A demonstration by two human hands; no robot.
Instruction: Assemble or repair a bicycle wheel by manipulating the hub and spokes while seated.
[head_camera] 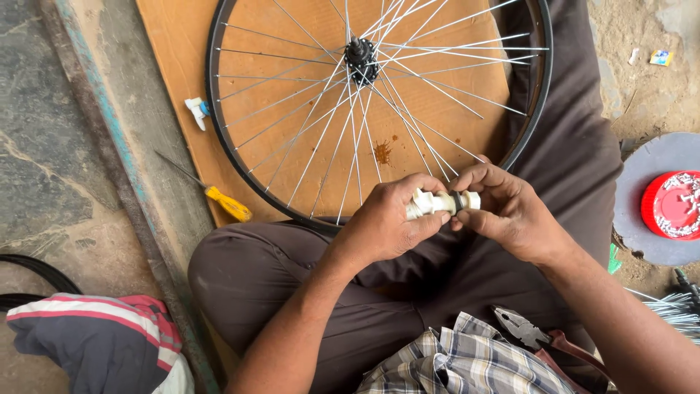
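Pliers [526, 327] rest on the person's lap beside a checked shirt hem [467, 361], closest to the camera. Above them, both hands meet over the crossed legs in brown trousers [292, 270]. Left hand [383, 222] is curled tight around a white ribbed hub part [437, 203], while right hand [503, 208] pinches its other end, where a dark ring sits, between thumb and fingertips. Beyond the hands, a spoked bicycle wheel [364, 62] lies flat on a brown board [175, 44], its rim near the knees. A yellow-handled screwdriver [222, 201] lies at the board's left edge, near a small white plastic piece [197, 111]. At the right, a red lid of small parts [674, 206] sits on a grey disc [642, 175].
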